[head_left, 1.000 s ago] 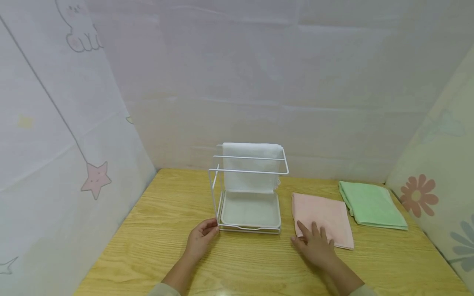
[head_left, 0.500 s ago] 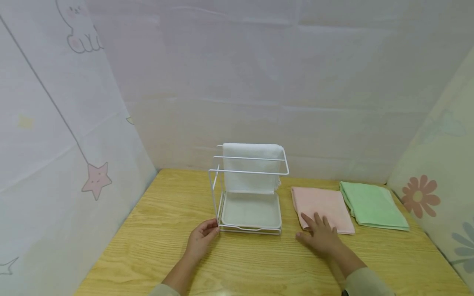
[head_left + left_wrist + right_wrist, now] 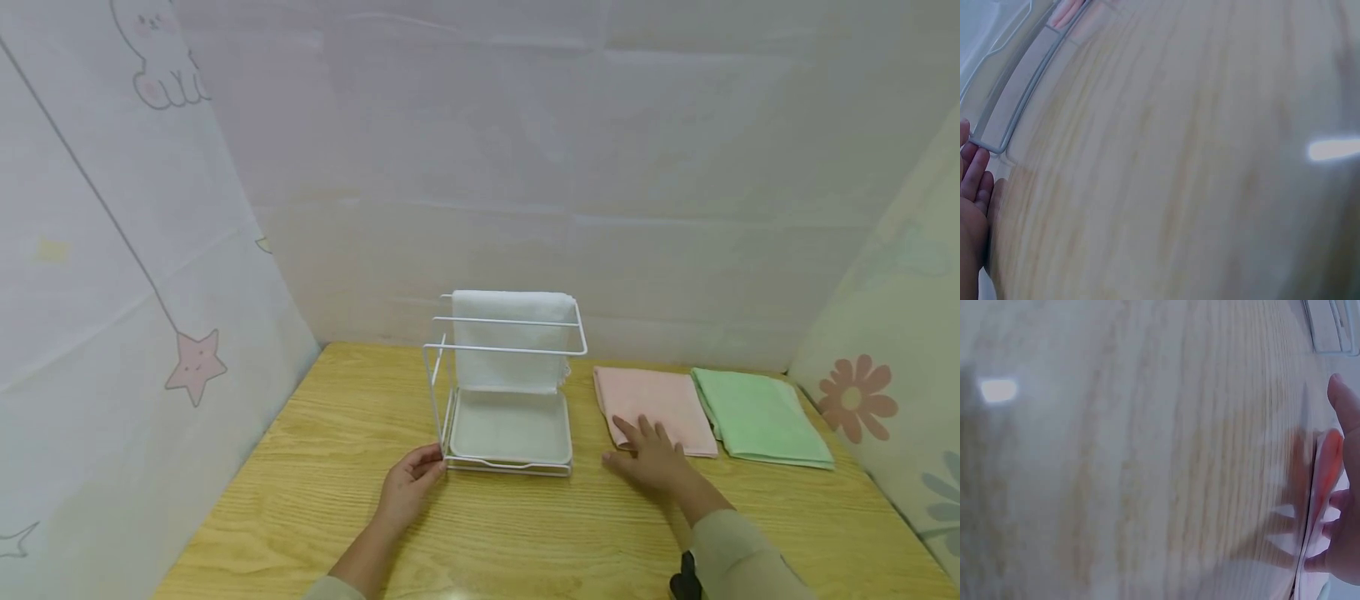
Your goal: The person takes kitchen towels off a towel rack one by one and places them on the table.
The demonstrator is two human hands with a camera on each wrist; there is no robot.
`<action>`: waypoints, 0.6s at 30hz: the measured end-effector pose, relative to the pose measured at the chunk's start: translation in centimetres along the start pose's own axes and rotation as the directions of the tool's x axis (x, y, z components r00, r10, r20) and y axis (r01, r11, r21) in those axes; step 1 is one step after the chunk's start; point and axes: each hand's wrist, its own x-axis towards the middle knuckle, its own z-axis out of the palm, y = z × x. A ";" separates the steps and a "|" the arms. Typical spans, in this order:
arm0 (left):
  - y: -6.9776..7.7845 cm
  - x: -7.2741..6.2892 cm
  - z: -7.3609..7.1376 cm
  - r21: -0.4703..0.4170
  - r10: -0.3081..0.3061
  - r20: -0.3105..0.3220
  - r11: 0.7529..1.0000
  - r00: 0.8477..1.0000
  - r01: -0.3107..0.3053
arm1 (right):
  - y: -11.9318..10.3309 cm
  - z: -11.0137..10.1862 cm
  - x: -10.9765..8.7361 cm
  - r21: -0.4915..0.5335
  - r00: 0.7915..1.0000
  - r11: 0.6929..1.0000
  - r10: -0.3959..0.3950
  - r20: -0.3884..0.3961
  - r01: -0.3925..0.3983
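A white wire rack (image 3: 507, 349) stands on the table with a pale tray (image 3: 512, 427) in its base. Over its rear bar hangs a white towel (image 3: 510, 367). My left hand (image 3: 406, 487) pinches the rack's front left corner between thumb and fingers; the left wrist view shows the fingertips at the wire frame (image 3: 1007, 134). Spread fingers of my right hand (image 3: 654, 458) rest on the near edge of a folded pink towel (image 3: 660, 400), the thumb lying off to its left. In the right wrist view the pink towel (image 3: 1325, 469) is partly hidden behind the hand.
To the right of the pink towel lies a folded green towel (image 3: 763, 419), its left edge close alongside. A wood-grain table (image 3: 322, 433) carries everything. Printed cloth walls (image 3: 480, 167) close off the back and sides. A black object (image 3: 686, 577) shows by the right sleeve.
My right hand has pushed the pink towel away from me, toward the back of the table, level with the green towel. The left hand has stayed at the rack corner.
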 end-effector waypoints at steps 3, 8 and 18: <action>0.1 0.0 0.0 -0.003 0.002 0.001 1.000 1.000 -0.002 | 0.1 -0.2 0.5 -0.006 1.000 1.000 0.001 0.001 -0.001; 0.2 0.0 -0.1 0.007 0.016 0.004 1.000 1.000 -0.016 | 0.0 -0.5 1.2 0.001 1.000 1.000 0.006 -0.008 -0.006; -0.1 0.0 -0.1 0.004 0.029 0.003 1.000 1.000 -0.029 | 0.0 -0.9 2.1 0.026 0.999 0.999 0.029 0.015 -0.029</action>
